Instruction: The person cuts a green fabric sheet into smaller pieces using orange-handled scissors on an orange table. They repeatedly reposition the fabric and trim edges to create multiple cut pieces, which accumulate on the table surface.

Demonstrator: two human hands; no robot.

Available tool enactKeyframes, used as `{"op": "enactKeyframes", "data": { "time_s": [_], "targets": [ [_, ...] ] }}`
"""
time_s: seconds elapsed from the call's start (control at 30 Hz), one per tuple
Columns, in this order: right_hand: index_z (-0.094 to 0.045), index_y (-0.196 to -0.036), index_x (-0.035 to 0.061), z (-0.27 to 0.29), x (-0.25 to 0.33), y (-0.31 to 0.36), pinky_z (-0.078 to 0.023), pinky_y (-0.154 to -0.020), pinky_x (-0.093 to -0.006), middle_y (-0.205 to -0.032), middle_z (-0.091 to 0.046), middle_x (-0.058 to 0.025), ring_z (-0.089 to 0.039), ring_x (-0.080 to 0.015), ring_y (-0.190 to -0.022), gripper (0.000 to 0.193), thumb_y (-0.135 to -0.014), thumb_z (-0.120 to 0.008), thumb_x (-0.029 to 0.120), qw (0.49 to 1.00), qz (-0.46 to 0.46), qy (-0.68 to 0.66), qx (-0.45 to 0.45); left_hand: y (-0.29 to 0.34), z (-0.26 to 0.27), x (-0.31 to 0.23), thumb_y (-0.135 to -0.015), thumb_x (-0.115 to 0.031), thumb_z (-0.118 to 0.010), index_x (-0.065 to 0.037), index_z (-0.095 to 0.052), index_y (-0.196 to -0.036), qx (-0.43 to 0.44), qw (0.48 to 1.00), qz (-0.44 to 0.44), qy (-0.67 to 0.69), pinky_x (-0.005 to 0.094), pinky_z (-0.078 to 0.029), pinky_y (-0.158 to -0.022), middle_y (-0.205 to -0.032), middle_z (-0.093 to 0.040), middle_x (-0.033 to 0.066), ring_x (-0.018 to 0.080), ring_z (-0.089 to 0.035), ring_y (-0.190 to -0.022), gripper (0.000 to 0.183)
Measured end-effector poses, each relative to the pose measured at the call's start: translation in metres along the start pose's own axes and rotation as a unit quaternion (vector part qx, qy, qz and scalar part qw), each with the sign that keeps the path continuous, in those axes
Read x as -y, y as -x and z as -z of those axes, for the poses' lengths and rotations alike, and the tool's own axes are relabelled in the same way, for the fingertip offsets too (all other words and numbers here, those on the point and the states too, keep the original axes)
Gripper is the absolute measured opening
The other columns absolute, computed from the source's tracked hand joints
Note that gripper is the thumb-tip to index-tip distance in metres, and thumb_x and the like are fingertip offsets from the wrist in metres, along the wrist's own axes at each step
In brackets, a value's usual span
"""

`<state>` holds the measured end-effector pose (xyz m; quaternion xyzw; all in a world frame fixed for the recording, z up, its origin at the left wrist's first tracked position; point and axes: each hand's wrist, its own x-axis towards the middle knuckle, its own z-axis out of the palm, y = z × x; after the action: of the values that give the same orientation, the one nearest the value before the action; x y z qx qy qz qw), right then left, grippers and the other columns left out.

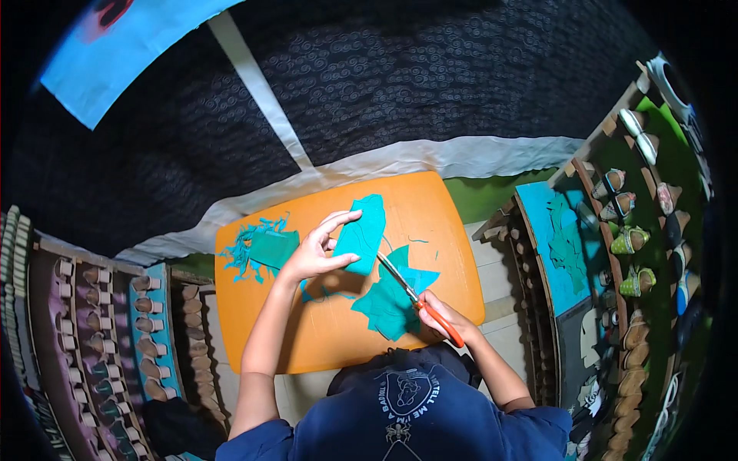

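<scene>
My left hand [317,250] pinches a teal piece of fabric [364,232] by its left side, raised over an orange table [415,201]. In my right hand [453,319] is a pair of scissors [440,316] with orange handles, its fingers wrapped round them. The blades point up and left, their tips by the lower right edge of the fabric. Below the scissors lies a heap of cut teal fabric pieces [388,307] with pointed corners. A stack of green fabric [274,250] with fringed teal scraps [247,240] rests at the table's left side.
Racks of shoe forms [96,319] stand at the left. A shelf with shoes [632,240] rises at the right, beside a blue board [547,230] bearing green pieces. Dark patterned cloth [430,77] hangs behind the table.
</scene>
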<state>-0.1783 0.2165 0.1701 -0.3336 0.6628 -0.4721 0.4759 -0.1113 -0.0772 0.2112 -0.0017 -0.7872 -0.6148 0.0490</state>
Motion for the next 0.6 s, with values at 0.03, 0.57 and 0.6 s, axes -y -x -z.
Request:
{"op": "enactKeyframes", "data": {
  "time_s": [0.03, 0.57, 0.6],
  "targets": [
    [-0.039, -0.097, 0.0044, -0.001, 0.006, 0.000, -0.038, -0.069, -0.0270, -0.080, -0.041, -0.0035, -0.041, -0.0123, -0.074, 0.039, -0.090, -0.044, 0.042, 1.000, -0.007, 0.002, 0.019, 0.006, 0.001, -0.004, -0.070, -0.008, -0.070, -0.012, -0.044, -0.128, 0.008, 1.000, 0.017, -0.013, 0.0213, -0.045, -0.075, -0.128, -0.037, 0.0060, 0.0102, -0.045, -0.105, 0.063],
    [-0.035, -0.100, 0.0107, -0.009, 0.017, 0.001, -0.038, -0.061, -0.0223, -0.081, -0.041, -0.0013, -0.041, -0.0094, -0.069, 0.044, -0.088, -0.037, 0.053, 0.997, 0.025, 0.015, 0.069, 0.025, -0.016, -0.027, -0.070, -0.010, -0.071, -0.009, -0.041, -0.129, 0.055, 0.998, -0.003, 0.030, 0.0207, -0.045, -0.073, -0.129, -0.036, 0.0084, 0.0159, -0.038, -0.119, 0.067],
    [-0.035, -0.100, 0.0107, -0.009, 0.018, 0.001, -0.038, -0.061, -0.0225, -0.081, -0.041, -0.0015, -0.040, -0.0097, -0.069, 0.044, -0.088, -0.037, 0.053, 0.998, 0.012, -0.001, 0.069, 0.025, -0.017, -0.028, -0.070, -0.010, -0.071, -0.009, -0.041, -0.129, 0.053, 0.998, 0.001, 0.034, 0.0206, -0.045, -0.073, -0.129, -0.036, 0.0084, 0.0159, -0.038, -0.119, 0.067]
  ]
}}
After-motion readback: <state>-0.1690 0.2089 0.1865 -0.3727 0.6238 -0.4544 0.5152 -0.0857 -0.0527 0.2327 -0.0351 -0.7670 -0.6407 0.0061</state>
